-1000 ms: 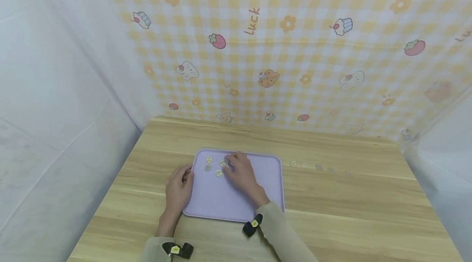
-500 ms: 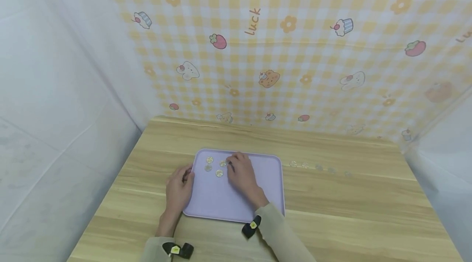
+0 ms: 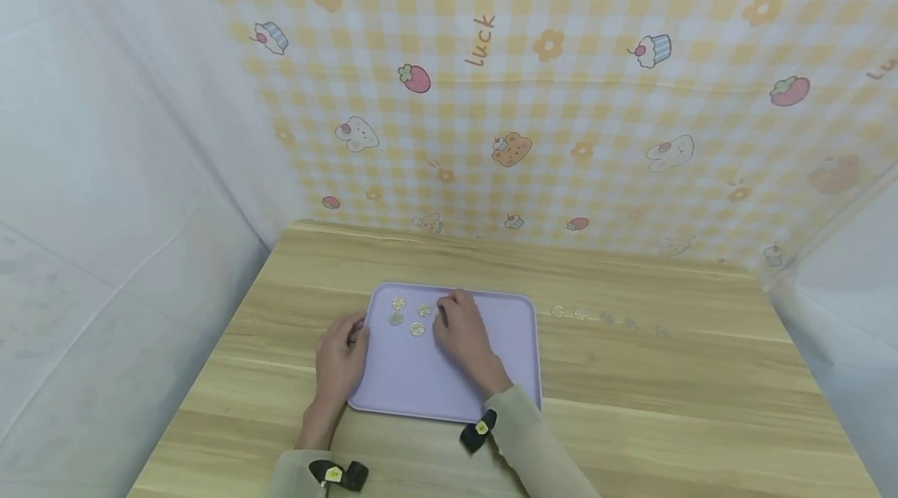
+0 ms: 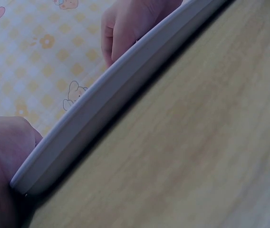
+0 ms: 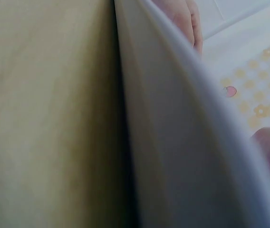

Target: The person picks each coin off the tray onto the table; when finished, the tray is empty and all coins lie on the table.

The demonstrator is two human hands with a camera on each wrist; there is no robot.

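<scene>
A shallow lilac tray (image 3: 421, 377) lies on the wooden table. My left hand (image 3: 338, 358) holds its left rim, with thumb and fingers at the edge. Several round, shiny coins, one of them a gold-toned coin (image 3: 417, 329), lie flat in the tray's upper left part. Over the tray's upper middle, my right hand (image 3: 463, 334) has its fingers curled down at a coin (image 3: 440, 311), which is mostly hidden by the fingertips. In the left wrist view, the tray's side wall (image 4: 82, 114) cuts across the picture, hiding the coins.
To the right of the tray, a row of several coins, starting with a coin (image 3: 557, 312), lies on the wooden table (image 3: 666, 404). Behind the table hangs a yellow checked cloth (image 3: 456, 108). A white sheet (image 3: 126, 171) covers the left side.
My right hand has shifted slightly to the right and its fingers have drawn in, uncovering more of the neighbouring coins. The left hand and the tray have stayed put.
</scene>
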